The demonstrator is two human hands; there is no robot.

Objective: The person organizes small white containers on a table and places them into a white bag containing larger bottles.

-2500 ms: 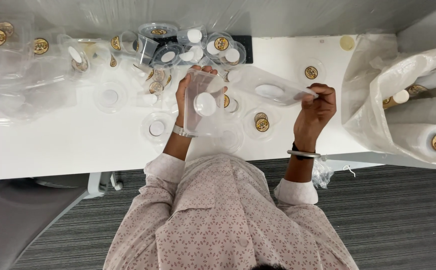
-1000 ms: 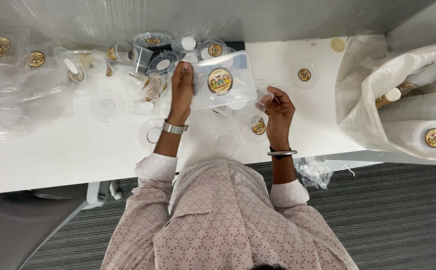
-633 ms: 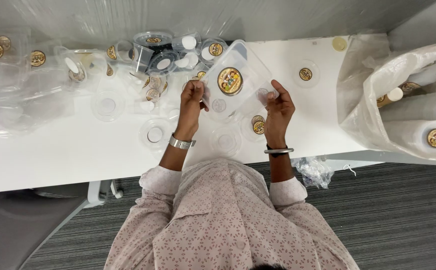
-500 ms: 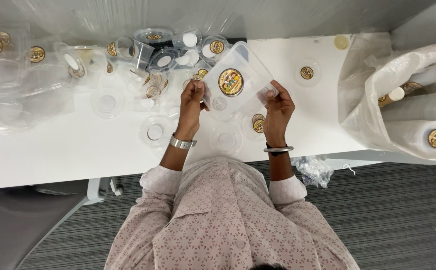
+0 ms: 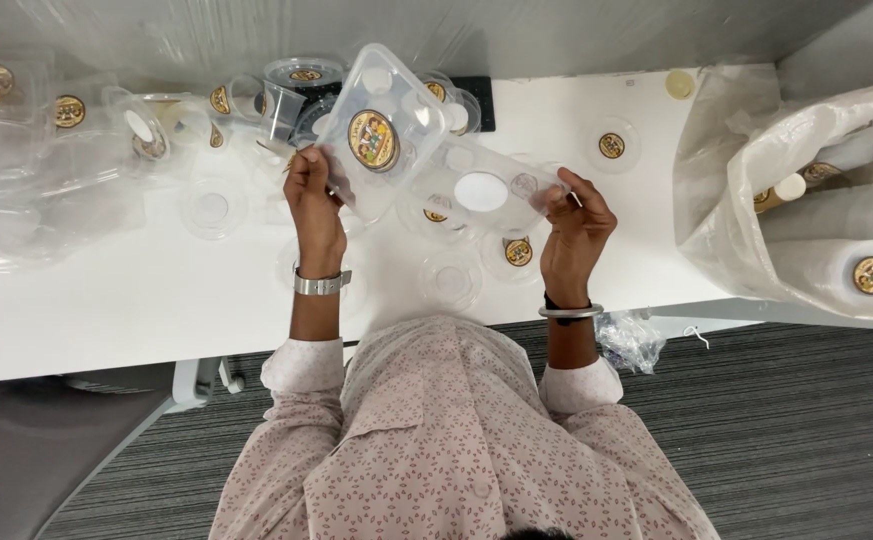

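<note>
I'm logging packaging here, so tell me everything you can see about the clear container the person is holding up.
The clear hinged container looks like thin see-through plastic, opened into two halves with rounded corners. One half tilts up toward the left hand and bears a round gold and dark sticker; the other half reaches toward the right hand and shows a white oval patch. It is held above the white table, each hand gripping one end.

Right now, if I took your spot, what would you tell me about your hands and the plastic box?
Left hand: grips the open lid of the clear hinged container, gold round sticker on it.
Right hand: holds the container's base by its far edge.
The container is held open above the white table.
Small clear lidded cups lie below; some carry stickers, some don't.
A plastic bag sits at the right.
</note>
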